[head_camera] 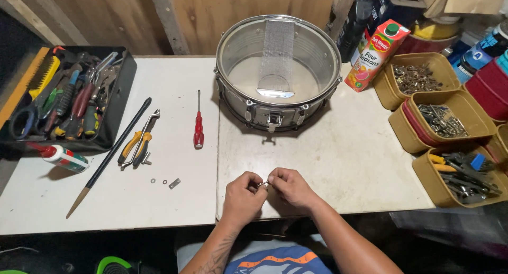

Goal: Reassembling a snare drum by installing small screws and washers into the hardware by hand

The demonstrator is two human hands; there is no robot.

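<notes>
A white worktable [344, 163], made of two boards butted together, fills the view, with a plank wall behind it. At its far middle sits a metal snare drum [278, 73], open side up, its wire strand band across the head. A black tool tray [119, 94] of pliers and screwdrivers sits at the far left; three tan tubs [418, 142] of screws and bits line the right edge, with a juice carton [377, 54] behind them. On the left board lie a long black stick [108, 157], yellow-handled pliers [135, 145], a red screwdriver [198, 127], a glue bottle [63, 157] and a few washers [164, 182].

Both forearms come up from the near edge and meet in front of the drum. The left hand [243, 194] and right hand [291, 186] are curled, fingertips pressed together, pinching a small metal fitting [263, 184] between them just above the table. The stretch of board between hands and drum is bare.
</notes>
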